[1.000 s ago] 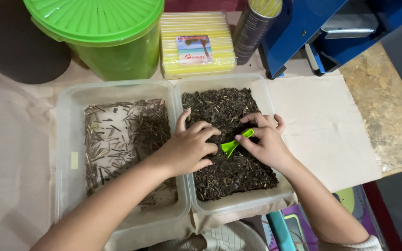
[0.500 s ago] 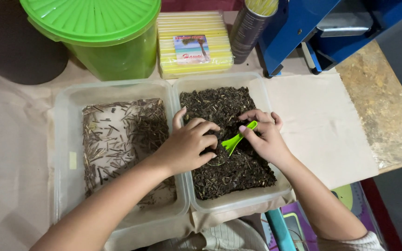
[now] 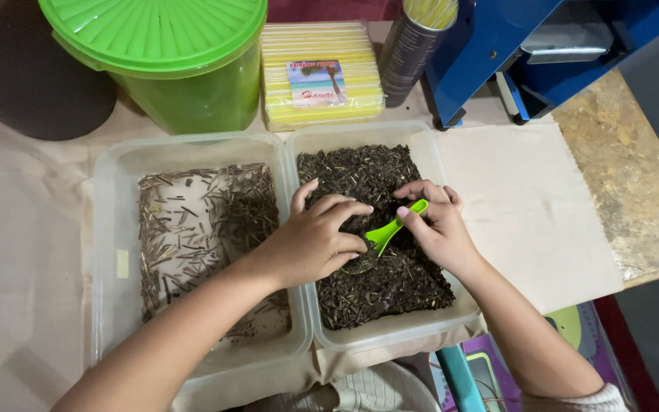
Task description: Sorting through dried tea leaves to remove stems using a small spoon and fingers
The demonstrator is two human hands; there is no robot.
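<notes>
Scoop (image 3: pixel 392 231), one, green: pinched in right hand (image 3: pixel 438 229); left hand (image 3: pixel 316 243) cupped, empty; two tubs (image 3: pixel 451 294).

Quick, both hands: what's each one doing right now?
Left hand: fingers curled, resting on the dark dried bits; cannot tell if holding anything.
Right hand: closed on the green scoop.

Green lidded bucket (image 3: pixel 169 61) and yellow straw pack (image 3: pixel 322 72) along the bench's far edge, blue machine (image 3: pixel 512 46) at its far right corner.

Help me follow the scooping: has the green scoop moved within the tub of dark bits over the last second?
Yes. The green scoop has slid left within the right tub, toward the wall shared with the neighbouring tub, and dipped under the left hand.
</notes>
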